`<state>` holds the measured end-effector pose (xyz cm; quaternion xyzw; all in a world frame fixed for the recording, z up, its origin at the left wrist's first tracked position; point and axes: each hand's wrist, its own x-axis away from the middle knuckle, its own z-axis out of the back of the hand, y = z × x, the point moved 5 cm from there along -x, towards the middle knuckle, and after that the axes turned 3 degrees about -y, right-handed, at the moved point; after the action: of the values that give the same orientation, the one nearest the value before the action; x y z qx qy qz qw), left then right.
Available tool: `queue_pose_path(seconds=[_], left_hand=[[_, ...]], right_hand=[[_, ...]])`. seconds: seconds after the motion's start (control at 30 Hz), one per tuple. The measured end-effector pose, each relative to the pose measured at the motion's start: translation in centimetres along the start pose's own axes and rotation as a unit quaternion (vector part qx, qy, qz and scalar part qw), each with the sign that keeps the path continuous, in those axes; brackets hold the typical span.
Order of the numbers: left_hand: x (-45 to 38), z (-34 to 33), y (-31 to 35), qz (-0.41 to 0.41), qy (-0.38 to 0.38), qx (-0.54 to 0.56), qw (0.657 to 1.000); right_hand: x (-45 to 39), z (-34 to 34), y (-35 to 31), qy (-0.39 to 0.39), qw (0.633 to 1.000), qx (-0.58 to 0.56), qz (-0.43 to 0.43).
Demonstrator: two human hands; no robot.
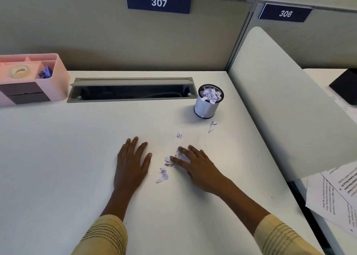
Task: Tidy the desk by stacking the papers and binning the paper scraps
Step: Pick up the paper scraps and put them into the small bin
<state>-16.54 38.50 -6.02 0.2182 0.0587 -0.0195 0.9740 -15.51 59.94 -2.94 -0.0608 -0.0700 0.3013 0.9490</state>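
My left hand (133, 162) lies flat on the white desk (58, 158) with its fingers spread and nothing in it. My right hand (195, 167) rests over a crumpled paper scrap (180, 156), fingers touching it and partly covering it. Another scrap (163, 175) lies between my hands, a small one (179, 135) sits further back, and a folded one (212, 126) lies just in front of the small mesh bin (207, 106). The bin stands at the back right, filled with crumpled paper. Printed papers (336, 196) lie on the neighbouring desk at the right edge.
A pink desk organiser (56, 80) with a tape roll and clips stands at the back left. An open cable tray slot (131, 91) runs along the back of the desk. A pale divider panel (280, 100) walls off the right side.
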Motion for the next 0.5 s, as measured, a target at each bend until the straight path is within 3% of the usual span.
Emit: queue_pose_path(seconds=[0.1, 0.3, 0.37, 0.5], left_hand=[[0.0, 0.0, 0.0, 0.004, -0.004, 0.003, 1.0], [0.0, -0.2, -0.1, 0.007, -0.009, 0.008, 1.0], [-0.1, -0.2, -0.2, 0.007, -0.01, 0.007, 1.0], [-0.1, -0.2, -0.2, 0.008, -0.008, 0.011, 1.0]], right_hand=[[1.6, 0.6, 0.4, -0.043, 0.999, -0.025, 0.014], [2.1, 1.0, 4.1, 0.037, 0.999, -0.031, -0.013], [1.3, 1.9, 5.6, 0.035, 0.993, -0.097, -0.051], [-0.5, 7.7, 9.4, 0.13, 0.942, -0.244, -0.19]])
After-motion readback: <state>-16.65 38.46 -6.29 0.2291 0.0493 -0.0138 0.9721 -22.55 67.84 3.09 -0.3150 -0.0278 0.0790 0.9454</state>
